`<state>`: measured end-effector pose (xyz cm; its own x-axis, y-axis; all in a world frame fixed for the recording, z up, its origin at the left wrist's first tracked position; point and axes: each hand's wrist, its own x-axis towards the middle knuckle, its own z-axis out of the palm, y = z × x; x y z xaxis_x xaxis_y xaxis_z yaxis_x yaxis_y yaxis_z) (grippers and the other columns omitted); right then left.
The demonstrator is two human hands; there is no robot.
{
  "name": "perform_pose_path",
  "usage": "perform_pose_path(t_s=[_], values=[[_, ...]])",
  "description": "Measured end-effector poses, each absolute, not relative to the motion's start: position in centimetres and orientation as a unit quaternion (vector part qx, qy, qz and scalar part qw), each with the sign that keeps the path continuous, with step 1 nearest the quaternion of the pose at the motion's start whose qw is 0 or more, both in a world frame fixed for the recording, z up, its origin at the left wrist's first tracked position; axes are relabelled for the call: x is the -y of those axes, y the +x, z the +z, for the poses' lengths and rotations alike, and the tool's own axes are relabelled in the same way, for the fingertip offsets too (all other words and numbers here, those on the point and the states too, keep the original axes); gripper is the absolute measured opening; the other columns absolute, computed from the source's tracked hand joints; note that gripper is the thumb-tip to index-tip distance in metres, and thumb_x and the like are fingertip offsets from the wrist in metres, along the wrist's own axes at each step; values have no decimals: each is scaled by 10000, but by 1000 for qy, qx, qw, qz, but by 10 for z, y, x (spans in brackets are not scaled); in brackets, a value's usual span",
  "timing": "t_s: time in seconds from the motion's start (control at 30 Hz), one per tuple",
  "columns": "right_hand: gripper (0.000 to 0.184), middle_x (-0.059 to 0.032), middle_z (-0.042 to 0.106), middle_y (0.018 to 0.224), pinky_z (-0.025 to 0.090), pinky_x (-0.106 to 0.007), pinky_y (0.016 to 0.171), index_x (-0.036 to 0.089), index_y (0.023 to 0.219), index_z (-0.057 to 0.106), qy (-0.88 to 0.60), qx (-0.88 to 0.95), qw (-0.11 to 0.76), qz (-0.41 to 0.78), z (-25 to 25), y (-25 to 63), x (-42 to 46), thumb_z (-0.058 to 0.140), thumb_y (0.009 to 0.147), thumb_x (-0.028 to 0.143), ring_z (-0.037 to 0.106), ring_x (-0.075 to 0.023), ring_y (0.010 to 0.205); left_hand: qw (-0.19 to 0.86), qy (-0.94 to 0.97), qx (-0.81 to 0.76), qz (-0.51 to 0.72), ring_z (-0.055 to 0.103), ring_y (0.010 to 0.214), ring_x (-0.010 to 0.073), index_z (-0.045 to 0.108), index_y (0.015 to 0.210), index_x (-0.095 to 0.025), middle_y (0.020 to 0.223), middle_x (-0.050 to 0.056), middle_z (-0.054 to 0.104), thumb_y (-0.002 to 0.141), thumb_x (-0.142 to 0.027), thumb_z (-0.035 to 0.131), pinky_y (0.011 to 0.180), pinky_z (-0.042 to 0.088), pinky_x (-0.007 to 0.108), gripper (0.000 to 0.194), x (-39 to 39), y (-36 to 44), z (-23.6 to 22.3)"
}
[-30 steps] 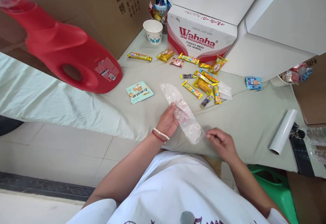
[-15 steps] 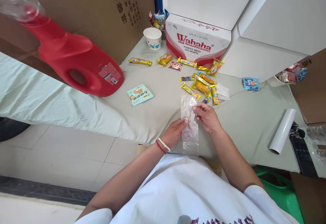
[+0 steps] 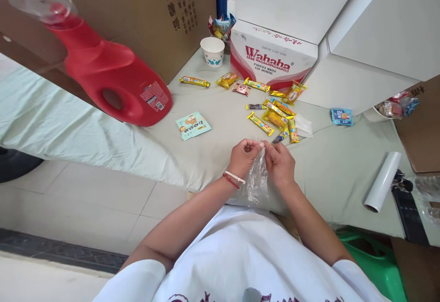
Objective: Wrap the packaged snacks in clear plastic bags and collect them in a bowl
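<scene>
A clear plastic bag (image 3: pixel 257 183) hangs between my two hands above the near edge of the cloth-covered table (image 3: pixel 213 155). My left hand (image 3: pixel 243 157), with bead and red string bracelets at the wrist, pinches the bag's top edge. My right hand (image 3: pixel 280 163) pinches the same edge right beside it, fingertips almost touching. Just beyond my hands lies a scatter of several yellow snack packets (image 3: pixel 275 112).
A big red detergent jug (image 3: pixel 113 79) lies on its side at the left. A teal snack packet (image 3: pixel 193 125), a paper cup (image 3: pixel 212 51), a Wahaha carton (image 3: pixel 271 59), a blue packet (image 3: pixel 341 116) and a white roll (image 3: pixel 382 182) lie around. A green stool (image 3: pixel 374 256) stands lower right.
The bag lay stretched out on the cloth under my left hand; both hands have gathered it, lifted its top edge and come together pinching it.
</scene>
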<state>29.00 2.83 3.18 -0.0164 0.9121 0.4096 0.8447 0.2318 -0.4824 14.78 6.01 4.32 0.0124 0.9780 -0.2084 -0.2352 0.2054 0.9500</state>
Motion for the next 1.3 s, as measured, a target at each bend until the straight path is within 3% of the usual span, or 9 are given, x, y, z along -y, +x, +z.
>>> perform_pose_path(t_s=[0.23,0.4,0.57,0.73,0.83,0.93,1.03,1.2,1.3], values=[[376,-34,611,870,475,-301,696,339,1286,707,-600,715,356,38,34,293,-22,503,998,210,566,-198,809,640,328,-465,517,461,595,86,674,728,-170,614,-47,551,691,-418,829,588,401,233,295,-59,151,36],[288,-67,640,1032,542,-358,857,269,1217,722,-567,665,432,223,42,296,-21,588,986,376,634,-211,964,712,275,-384,519,613,841,137,625,801,-183,858,-2,639,698,-408,845,736,538,266,331,-51,143,42],[378,-79,678,1137,552,-341,835,242,1157,713,-597,508,490,381,42,305,-30,641,925,532,633,-217,1042,760,256,-324,501,659,1009,208,547,770,-195,942,19,659,712,-330,805,854,594,396,297,-46,136,50],[523,-96,707,1192,553,-369,862,241,1193,710,-544,448,478,524,49,315,-40,653,871,649,648,-242,1087,789,275,-306,456,656,727,148,508,758,-203,772,-25,604,711,-326,756,726,588,332,281,-46,131,58],[480,-70,741,1020,553,-369,821,230,1038,751,-512,461,441,576,58,317,-41,706,824,657,667,-223,934,786,300,-309,443,617,664,125,498,735,-201,751,-29,596,702,-332,744,689,583,315,281,-47,128,60],[384,-5,684,777,509,-302,668,226,901,741,-523,460,450,559,62,317,-40,826,735,562,587,-152,692,769,325,-323,446,628,706,140,512,735,-195,865,8,664,714,-356,736,676,587,330,276,-50,124,57],[319,28,595,667,417,-259,556,218,853,722,-542,473,464,516,63,317,-39,834,739,494,477,-115,583,733,361,-351,457,621,761,150,548,745,-190,965,34,687,741,-385,732,675,579,320,268,-53,121,53],[181,7,620,761,430,-267,600,215,848,718,-571,554,466,387,64,315,-36,769,825,388,507,-123,643,610,416,-421,526,590,881,156,630,871,-207,1006,32,635,697,-321,823,702,502,240,283,-53,122,52],[118,0,630,803,453,-273,628,220,830,714,-578,601,459,306,67,311,-33,730,865,332,535,-127,668,514,447,-468,562,499,735,114,662,834,-213,874,-2,582,694,-244,831,653,426,224,221,-47,123,58]])
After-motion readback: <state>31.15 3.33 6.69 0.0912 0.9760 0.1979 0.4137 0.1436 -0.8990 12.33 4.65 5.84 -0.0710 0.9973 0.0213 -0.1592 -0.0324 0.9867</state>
